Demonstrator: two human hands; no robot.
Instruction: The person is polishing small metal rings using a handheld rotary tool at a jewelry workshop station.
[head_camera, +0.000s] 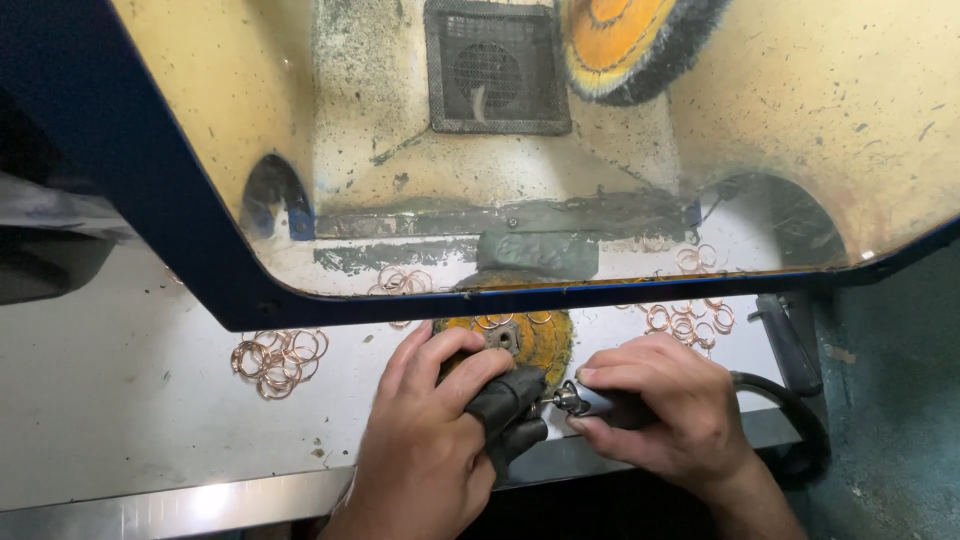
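My left hand (430, 440) sits at the front edge of the work surface, its fingertips covered in dark finger guards (505, 400), pinching a small piece I cannot make out. My right hand (660, 405) grips a metal rotary handpiece (590, 402) whose tip meets the left fingertips. A black hose (790, 400) runs from the handpiece off to the right. Just behind the hands lies a worn yellow buffing wheel (525, 335) with a few copper rings resting on it.
Piles of copper-coloured rings lie at left (280, 360), centre (400, 282) and right (690, 320). A stained clear shield with a blue frame (160, 200) hangs over the bench. Behind it are a vent grille (495, 65) and a mounted yellow brush wheel (630, 40).
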